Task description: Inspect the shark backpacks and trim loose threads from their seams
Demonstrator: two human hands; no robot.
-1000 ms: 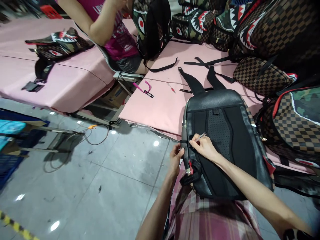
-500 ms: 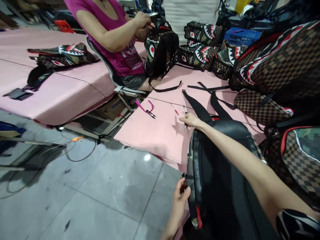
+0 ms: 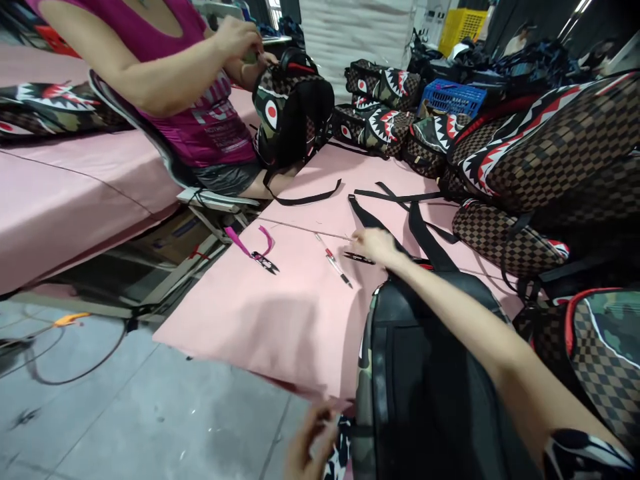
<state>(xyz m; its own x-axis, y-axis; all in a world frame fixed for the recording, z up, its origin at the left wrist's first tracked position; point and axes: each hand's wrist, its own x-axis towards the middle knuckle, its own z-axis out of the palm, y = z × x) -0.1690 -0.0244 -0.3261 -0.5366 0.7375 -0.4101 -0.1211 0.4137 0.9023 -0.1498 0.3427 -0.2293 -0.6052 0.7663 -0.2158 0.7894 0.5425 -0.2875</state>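
Note:
A black backpack (image 3: 430, 380) with a camouflage side edge lies back panel up before me, its straps (image 3: 430, 237) stretched away over the pink table. My right arm reaches across it. Above the table, my right hand (image 3: 375, 245) has its fingers drawn together; what they hold, if anything, I cannot make out. Black thread snips (image 3: 358, 257) show partly under that hand, and whether it grips them is unclear. Just left lie a red-and-white pen (image 3: 323, 244) and a silver-and-black pen (image 3: 341, 272). Blurred at the bag's lower left, my left hand (image 3: 311, 440) is open, apart from the bag.
Snips with a pink ribbon (image 3: 264, 261) lie on the pink table (image 3: 240, 320). Across it, a seated co-worker (image 3: 200, 100) handles another backpack (image 3: 290, 113). Checkered shark-mouth bags (image 3: 560, 153) are piled along the right, near a blue crate (image 3: 453, 99). Loose black straps (image 3: 310, 200) cross the tabletop.
My view has shifted left and nearer the table. My left hand has come off the bag's edge. The silver-and-black pen at my right hand now lies on the table, and snips show beneath that hand.

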